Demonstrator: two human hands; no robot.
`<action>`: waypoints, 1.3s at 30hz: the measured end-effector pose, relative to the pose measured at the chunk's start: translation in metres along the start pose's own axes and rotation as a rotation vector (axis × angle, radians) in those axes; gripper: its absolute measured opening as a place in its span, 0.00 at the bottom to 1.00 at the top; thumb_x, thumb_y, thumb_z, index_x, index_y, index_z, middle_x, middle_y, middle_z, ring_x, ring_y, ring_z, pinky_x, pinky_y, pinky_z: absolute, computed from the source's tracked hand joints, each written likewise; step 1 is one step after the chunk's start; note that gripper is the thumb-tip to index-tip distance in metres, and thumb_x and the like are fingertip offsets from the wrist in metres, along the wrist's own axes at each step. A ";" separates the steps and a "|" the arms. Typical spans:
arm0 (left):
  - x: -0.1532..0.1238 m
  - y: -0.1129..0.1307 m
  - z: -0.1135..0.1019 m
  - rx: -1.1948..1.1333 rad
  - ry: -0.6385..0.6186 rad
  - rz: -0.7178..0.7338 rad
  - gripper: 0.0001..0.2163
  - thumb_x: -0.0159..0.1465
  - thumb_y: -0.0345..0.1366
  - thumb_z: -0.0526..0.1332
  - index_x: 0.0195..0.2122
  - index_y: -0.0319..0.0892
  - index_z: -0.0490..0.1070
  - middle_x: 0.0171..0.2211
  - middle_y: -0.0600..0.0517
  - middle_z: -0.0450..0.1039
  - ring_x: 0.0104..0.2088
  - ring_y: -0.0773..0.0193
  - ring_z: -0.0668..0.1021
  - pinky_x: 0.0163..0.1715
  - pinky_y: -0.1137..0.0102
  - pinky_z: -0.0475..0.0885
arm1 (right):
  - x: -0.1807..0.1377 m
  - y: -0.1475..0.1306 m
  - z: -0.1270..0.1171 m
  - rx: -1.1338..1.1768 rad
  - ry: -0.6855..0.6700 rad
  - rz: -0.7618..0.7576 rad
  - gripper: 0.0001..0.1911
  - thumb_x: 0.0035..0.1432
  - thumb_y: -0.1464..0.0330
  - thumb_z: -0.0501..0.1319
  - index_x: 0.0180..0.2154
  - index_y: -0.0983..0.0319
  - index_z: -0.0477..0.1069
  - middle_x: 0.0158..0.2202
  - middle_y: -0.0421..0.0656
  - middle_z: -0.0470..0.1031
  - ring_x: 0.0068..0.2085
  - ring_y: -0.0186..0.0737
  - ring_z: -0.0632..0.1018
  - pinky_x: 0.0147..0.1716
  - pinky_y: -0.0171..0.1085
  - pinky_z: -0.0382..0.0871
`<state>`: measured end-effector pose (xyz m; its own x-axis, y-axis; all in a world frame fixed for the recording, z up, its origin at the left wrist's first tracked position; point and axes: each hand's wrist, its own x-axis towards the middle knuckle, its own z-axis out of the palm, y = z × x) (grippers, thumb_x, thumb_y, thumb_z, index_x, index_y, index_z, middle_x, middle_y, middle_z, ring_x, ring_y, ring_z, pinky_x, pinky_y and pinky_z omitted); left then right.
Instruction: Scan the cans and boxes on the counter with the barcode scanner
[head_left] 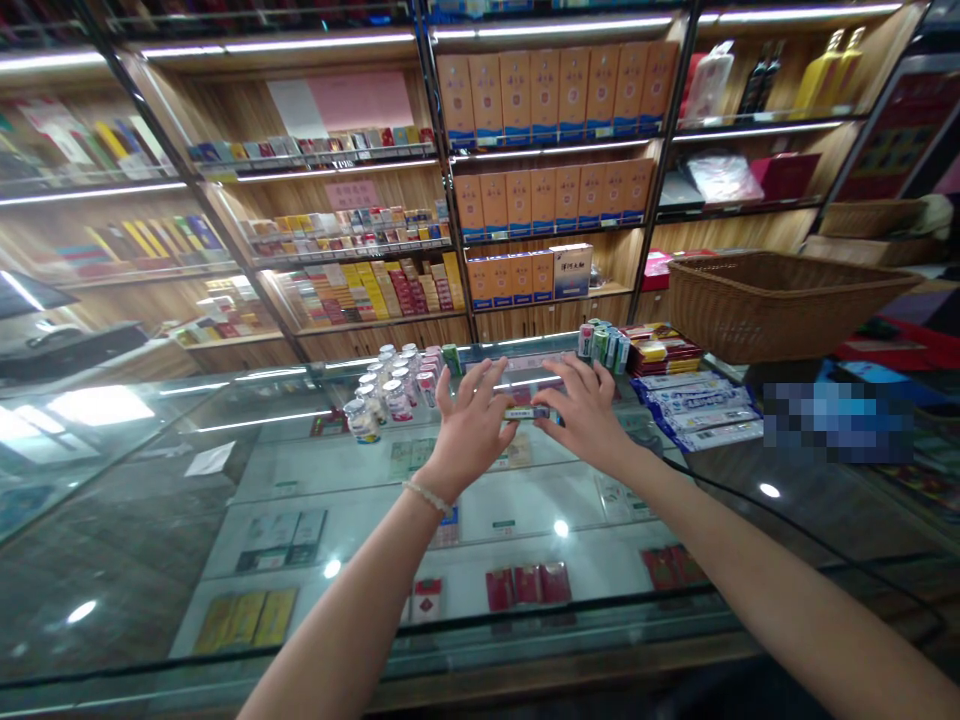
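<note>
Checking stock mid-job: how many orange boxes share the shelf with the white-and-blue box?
4 orange boxes: one at the shelf's left end, two mid-row, one nearest the white-and-blue box. Any behind would be hidden.

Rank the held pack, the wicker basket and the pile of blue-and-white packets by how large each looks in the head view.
1. Wicker basket
2. Pile of blue-and-white packets
3. Held pack, clearly smallest, though partly covered

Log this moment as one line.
left hand: pinching small pack | right hand: pinching its other end | place: over glass counter
</note>
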<state>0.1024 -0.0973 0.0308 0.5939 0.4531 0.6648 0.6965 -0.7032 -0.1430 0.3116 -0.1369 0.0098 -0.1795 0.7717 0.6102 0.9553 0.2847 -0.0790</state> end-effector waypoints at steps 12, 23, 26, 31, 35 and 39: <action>0.001 0.007 0.000 -0.072 0.015 -0.075 0.10 0.64 0.43 0.69 0.45 0.52 0.78 0.71 0.48 0.62 0.71 0.45 0.62 0.72 0.39 0.39 | -0.003 0.005 -0.004 0.103 -0.035 0.026 0.10 0.66 0.61 0.60 0.43 0.54 0.79 0.71 0.45 0.63 0.73 0.54 0.54 0.69 0.60 0.40; 0.007 0.000 0.007 -0.298 0.074 -0.351 0.13 0.61 0.45 0.72 0.45 0.50 0.79 0.69 0.46 0.65 0.70 0.44 0.63 0.69 0.42 0.56 | -0.001 0.016 0.003 0.358 -0.007 0.182 0.11 0.65 0.58 0.61 0.44 0.53 0.80 0.72 0.44 0.61 0.72 0.56 0.56 0.65 0.61 0.52; 0.007 0.001 0.007 -0.309 0.076 -0.355 0.08 0.62 0.43 0.72 0.41 0.49 0.81 0.69 0.48 0.65 0.70 0.45 0.63 0.69 0.42 0.55 | -0.002 0.017 0.008 0.401 0.018 0.180 0.09 0.64 0.58 0.63 0.42 0.52 0.80 0.71 0.44 0.62 0.71 0.57 0.57 0.65 0.62 0.52; 0.007 0.004 0.004 -0.296 0.042 -0.350 0.06 0.62 0.42 0.72 0.39 0.51 0.82 0.70 0.50 0.64 0.71 0.44 0.62 0.70 0.40 0.53 | -0.004 0.013 0.012 0.315 0.044 0.148 0.07 0.63 0.60 0.66 0.41 0.52 0.81 0.70 0.44 0.65 0.71 0.59 0.57 0.65 0.66 0.49; 0.006 0.006 0.002 -0.281 -0.004 -0.344 0.07 0.62 0.41 0.71 0.41 0.52 0.82 0.71 0.51 0.63 0.71 0.44 0.60 0.70 0.39 0.50 | -0.005 0.010 0.008 0.208 0.077 0.101 0.07 0.62 0.60 0.67 0.42 0.52 0.82 0.70 0.45 0.66 0.71 0.60 0.58 0.65 0.67 0.46; 0.005 0.008 0.002 -0.258 -0.056 -0.319 0.05 0.62 0.41 0.70 0.39 0.52 0.83 0.70 0.52 0.65 0.71 0.44 0.60 0.70 0.38 0.48 | -0.004 0.011 -0.001 0.127 0.156 0.057 0.11 0.65 0.58 0.65 0.48 0.51 0.80 0.69 0.45 0.66 0.71 0.57 0.59 0.67 0.64 0.45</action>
<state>0.1116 -0.0992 0.0322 0.3904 0.6944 0.6045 0.7296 -0.6338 0.2568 0.3230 -0.1373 0.0068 -0.0778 0.6943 0.7155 0.9239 0.3199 -0.2099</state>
